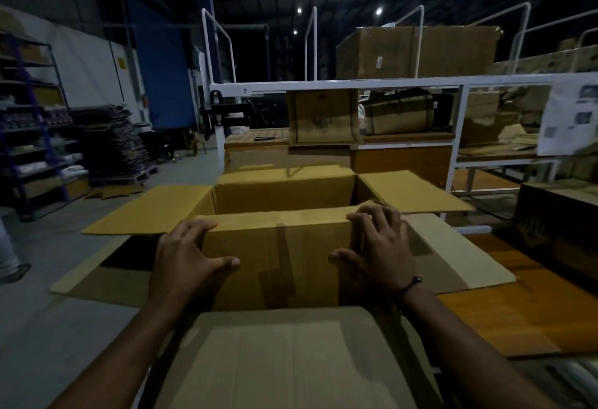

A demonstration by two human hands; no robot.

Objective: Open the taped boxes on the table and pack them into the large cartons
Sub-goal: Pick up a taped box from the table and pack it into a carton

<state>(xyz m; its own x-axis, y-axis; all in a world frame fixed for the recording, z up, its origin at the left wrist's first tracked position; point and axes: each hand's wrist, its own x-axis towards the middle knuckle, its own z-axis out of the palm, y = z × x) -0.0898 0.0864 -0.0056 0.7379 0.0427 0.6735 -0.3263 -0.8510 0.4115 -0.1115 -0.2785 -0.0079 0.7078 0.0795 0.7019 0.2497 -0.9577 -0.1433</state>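
A brown cardboard box (278, 263) stands inside a large open carton (284, 195) in front of me. My left hand (184, 256) grips the box's left top corner, fingers curled over its edge and thumb on the near face. My right hand (378, 246) grips the right top corner the same way. The carton's flaps spread out to the left (145, 211), right (414, 191) and towards me (291, 357). Behind the box, part of the carton's interior shows as a dark gap.
A wooden table top (504, 318) lies to my right, with another dark carton (559, 214) at its far end. A white metal rack (356, 85) with cartons stands behind. Shelving (29, 117) and stacked flat cardboard (113, 143) are at the left.
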